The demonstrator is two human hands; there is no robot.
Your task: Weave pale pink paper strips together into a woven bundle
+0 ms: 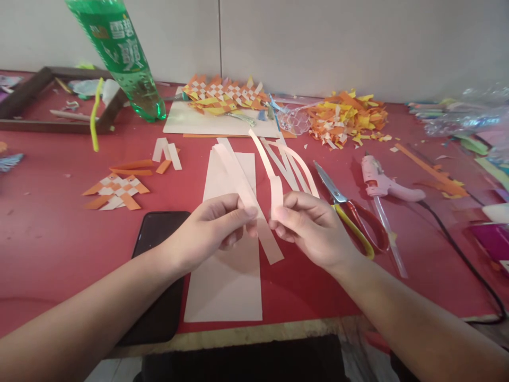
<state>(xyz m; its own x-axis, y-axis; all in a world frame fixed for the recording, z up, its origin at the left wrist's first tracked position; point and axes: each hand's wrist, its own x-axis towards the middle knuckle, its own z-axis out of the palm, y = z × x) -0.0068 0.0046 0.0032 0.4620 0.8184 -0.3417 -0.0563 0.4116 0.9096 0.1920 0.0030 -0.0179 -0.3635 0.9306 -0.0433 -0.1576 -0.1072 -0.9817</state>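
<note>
Red desk [47, 254], pale wall [338, 48]. At centre, the left hand [217, 223] has fingers clamped on a paper strip [229, 172], the right hand [316, 228] on a second strip [277, 193], both by near ends, probably leaving the rest free; scissors [336, 195] lie at three o'clock, seemingly for easy reach.

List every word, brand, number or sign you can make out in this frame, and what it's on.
"雪碧": large white characters on the green bottle, slightly blurred, so a probable reading.
Small brownish mark, left of those characters: too blurred to read.
No other text is legible; I can read nothing on the phone or glue gun.
</note>
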